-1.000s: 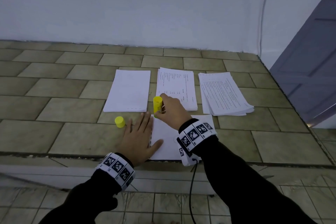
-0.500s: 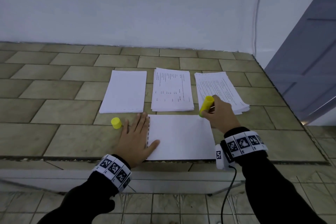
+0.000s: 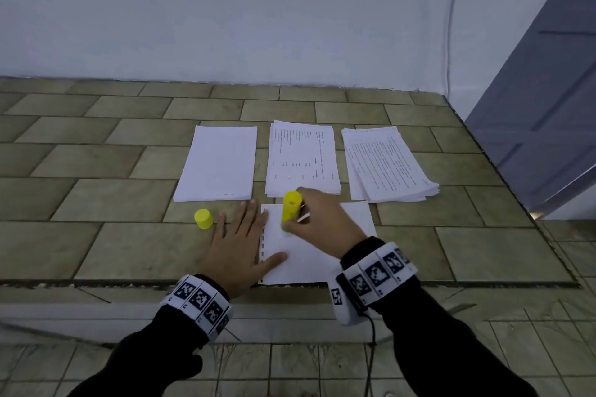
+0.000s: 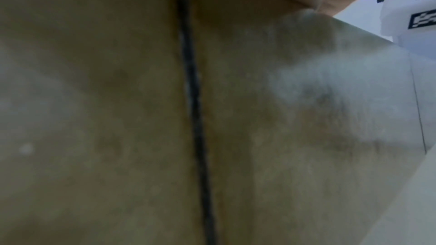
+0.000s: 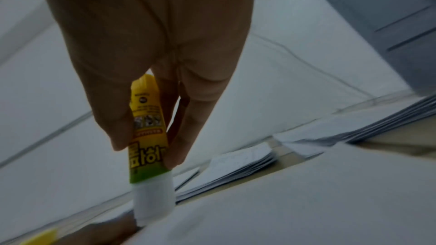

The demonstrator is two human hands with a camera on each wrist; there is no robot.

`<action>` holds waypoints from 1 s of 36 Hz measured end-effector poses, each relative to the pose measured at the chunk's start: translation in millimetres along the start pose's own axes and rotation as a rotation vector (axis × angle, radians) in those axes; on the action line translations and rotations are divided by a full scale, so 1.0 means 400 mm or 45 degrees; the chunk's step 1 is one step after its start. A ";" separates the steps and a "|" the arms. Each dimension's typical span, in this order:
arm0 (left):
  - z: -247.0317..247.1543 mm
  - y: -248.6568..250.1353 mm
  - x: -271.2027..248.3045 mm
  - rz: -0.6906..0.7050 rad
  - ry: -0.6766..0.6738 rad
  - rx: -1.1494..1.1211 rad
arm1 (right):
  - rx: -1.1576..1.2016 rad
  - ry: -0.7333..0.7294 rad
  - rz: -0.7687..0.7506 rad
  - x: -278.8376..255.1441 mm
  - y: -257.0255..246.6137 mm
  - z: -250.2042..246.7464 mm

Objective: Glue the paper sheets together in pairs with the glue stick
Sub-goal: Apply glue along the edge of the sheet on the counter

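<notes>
- right hand [image 3: 317, 222] pinches the glue stick [image 3: 291, 210] between thumb and fingers, low on the barrel.
- glue stick: long axis near upright, slightly tilted; yellow base end points up toward the camera, white glue tip [image 5: 153, 202] points down and touches the sheet.
- tip sits near the left end of the sheet [image 3: 322, 255], a little in from the punched edge.
- sheet lies landscape at the front edge of the tiled counter [image 3: 96, 235], punched holes along its left side.
- left hand [image 3: 237, 251] flat, fingers straight and spread, mostly on the tile; thumb rests on the sheet's left edge.
- yellow cap [image 3: 203, 219] stands on the tile just left of the left hand's fingers.
- three paper stacks behind the sheet: blank stack [image 3: 217, 163] left, printed stack [image 3: 303, 158] middle, fanned printed stack [image 3: 387, 164] right.
- left wrist view: blurred tile only.
</notes>
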State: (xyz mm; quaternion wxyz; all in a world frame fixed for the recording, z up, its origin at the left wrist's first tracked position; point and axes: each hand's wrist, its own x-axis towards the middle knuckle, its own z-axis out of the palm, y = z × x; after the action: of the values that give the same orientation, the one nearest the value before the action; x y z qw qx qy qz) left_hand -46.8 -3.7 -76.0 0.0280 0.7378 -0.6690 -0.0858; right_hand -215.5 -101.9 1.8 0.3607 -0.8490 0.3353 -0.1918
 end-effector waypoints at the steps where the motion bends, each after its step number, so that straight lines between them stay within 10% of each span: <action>1: 0.003 -0.002 0.001 -0.002 -0.007 0.014 | 0.000 -0.018 -0.021 0.005 -0.008 0.016; 36: 0.012 -0.007 0.001 0.039 0.026 0.051 | -0.128 0.307 0.210 -0.145 0.143 -0.170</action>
State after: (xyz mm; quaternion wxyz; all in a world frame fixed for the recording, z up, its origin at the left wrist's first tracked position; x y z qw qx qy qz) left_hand -44.6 -3.4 -81.1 0.0214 0.7286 -0.6816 -0.0645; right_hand -319.4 -123.2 -0.3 0.2894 -0.8062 0.4540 -0.2451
